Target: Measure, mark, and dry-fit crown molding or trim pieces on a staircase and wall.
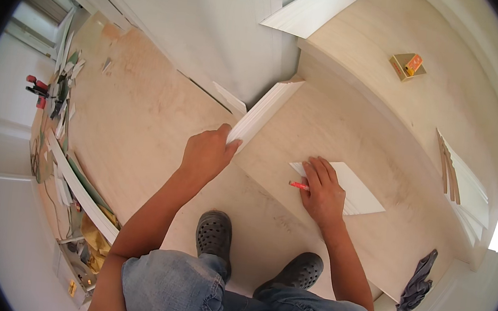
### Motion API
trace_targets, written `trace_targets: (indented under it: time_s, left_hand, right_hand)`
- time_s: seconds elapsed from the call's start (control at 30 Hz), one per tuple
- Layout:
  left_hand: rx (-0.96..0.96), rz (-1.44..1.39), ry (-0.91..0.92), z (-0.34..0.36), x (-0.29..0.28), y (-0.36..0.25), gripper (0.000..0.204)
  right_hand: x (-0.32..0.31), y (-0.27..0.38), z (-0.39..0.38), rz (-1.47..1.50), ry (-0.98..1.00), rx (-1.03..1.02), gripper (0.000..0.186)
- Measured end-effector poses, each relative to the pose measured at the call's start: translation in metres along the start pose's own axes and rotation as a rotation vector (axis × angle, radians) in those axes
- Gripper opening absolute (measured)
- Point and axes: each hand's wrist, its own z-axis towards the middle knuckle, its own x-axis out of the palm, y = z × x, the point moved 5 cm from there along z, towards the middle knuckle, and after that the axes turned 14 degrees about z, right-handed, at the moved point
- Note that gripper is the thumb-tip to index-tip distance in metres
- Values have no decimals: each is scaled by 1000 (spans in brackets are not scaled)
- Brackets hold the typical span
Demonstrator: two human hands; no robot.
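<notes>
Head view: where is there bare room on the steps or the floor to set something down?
The upper step is bare between the small orange box and the leaning white board. The floor left of the left hand, which grips a white trim strip, is open. Crowded: the left wall edge with scraps and tools, and around the right hand on the white panel.

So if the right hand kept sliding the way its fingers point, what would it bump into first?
The right hand, holding a red pencil, points up and left across the flat white board it rests on. Past that board's edge, the long white trim piece held by the left hand probably comes first, though depth is unclear.
</notes>
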Motion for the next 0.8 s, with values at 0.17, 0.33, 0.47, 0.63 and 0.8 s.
trace_targets:
  time_s: [0.17, 0.33, 0.47, 0.63, 0.8]
  left_hand:
    - [-4, -24, 10, 2, -2, 3, 32]
    - [-13, -116, 15, 2, -8, 5, 31]
    - [20, -202, -94, 1, -8, 11, 32]
    - [54, -306, -148, 10, -25, 4, 43]
    - [118, -291, -66, 27, -22, 1, 47]
  right_hand:
    - [1, 1, 0, -17, -2, -13, 41]
    - [-1, 0, 5, 39, 22, 36, 40]
    - [-3, -11, 28, 119, -31, 117, 39]
    - [11, -14, 76, 116, -14, 30, 52]
    - [21, -3, 127, 230, 104, 79, 62]
